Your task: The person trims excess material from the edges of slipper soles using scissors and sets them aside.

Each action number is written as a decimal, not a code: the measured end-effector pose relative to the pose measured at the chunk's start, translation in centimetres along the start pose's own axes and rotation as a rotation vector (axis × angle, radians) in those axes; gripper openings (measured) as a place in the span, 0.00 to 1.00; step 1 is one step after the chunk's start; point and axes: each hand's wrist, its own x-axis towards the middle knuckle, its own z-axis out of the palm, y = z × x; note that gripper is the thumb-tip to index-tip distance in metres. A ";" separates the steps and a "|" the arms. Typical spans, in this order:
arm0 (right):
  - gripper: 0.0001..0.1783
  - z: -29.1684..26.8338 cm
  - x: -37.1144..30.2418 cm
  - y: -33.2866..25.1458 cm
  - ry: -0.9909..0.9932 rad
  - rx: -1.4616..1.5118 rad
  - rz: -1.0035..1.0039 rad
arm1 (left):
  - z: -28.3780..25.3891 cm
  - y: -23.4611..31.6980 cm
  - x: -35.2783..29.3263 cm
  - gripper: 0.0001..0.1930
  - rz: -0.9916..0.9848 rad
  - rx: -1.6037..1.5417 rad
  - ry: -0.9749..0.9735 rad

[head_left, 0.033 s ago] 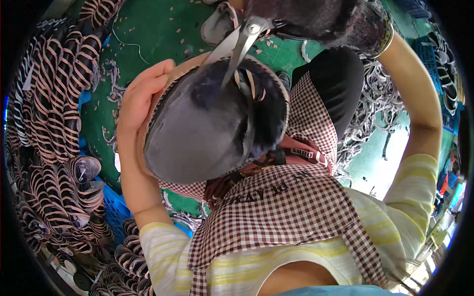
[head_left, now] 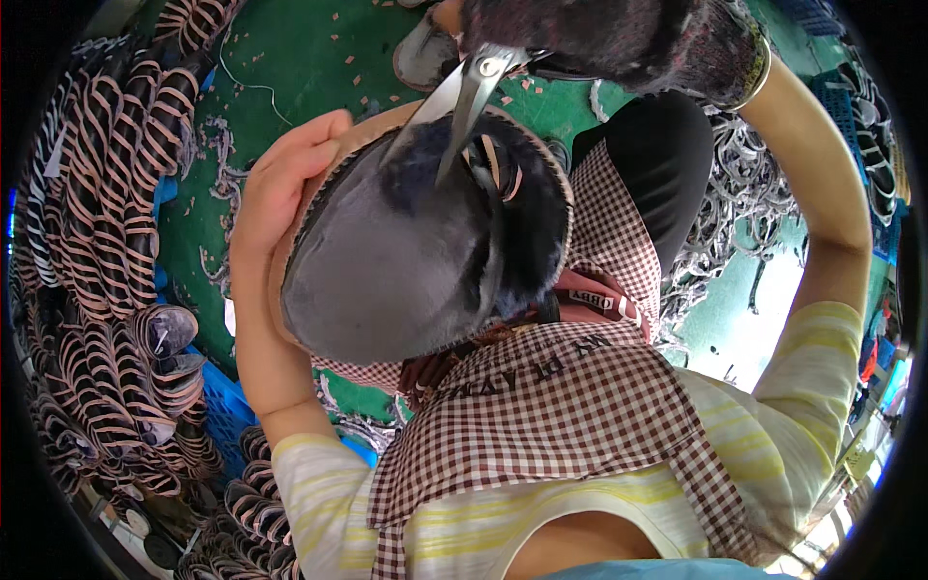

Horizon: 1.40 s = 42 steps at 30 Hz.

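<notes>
Head view: a grey, plush-lined oval slipper (head_left: 377,261) with a tan edge and a dark inner section is up over my lap, its lined side turned toward me, probably so that I can see into it. My bare left hand (head_left: 290,184) has its grip closed on the tan edge at the far left, fingers folded over the rim; that seems meant to steady the piece and leave its middle uncovered. My right hand (head_left: 609,39), in a dark fuzzy glove, has its grip wrapped round the handles of silver metal scissors (head_left: 488,70); the glove hides most of those handles, and perhaps serves as padding. Their blades stand parted, tips over the lining, though I cannot tell whether they touch it. A brown-and-white checked cloth apron (head_left: 532,416) covers my front, likely to catch scraps. Farther out, black slippers with pink-tan edges (head_left: 111,184) are nested in long stacks at my left, presumably to save room, near a blue plastic crate (head_left: 220,411). Curly grey trimmings (head_left: 735,188) lie heaped at my right on the green floor (head_left: 290,68).
</notes>
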 end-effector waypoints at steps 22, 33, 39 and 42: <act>0.17 11.1 -5.3 -6.9 0.340 0.818 1.106 | -8.7 -3.2 9.6 0.17 0.180 0.420 0.117; 0.17 14.3 -8.2 -6.8 -0.298 0.551 1.298 | -1.6 -16.1 12.4 0.12 0.104 0.818 0.615; 0.17 13.8 -11.0 -4.9 -0.320 0.660 1.342 | -6.4 -31.6 13.3 0.15 -0.229 0.282 0.542; 0.17 12.7 -14.2 -4.5 -0.360 0.641 1.408 | -4.9 -29.6 17.1 0.15 -0.297 0.813 0.468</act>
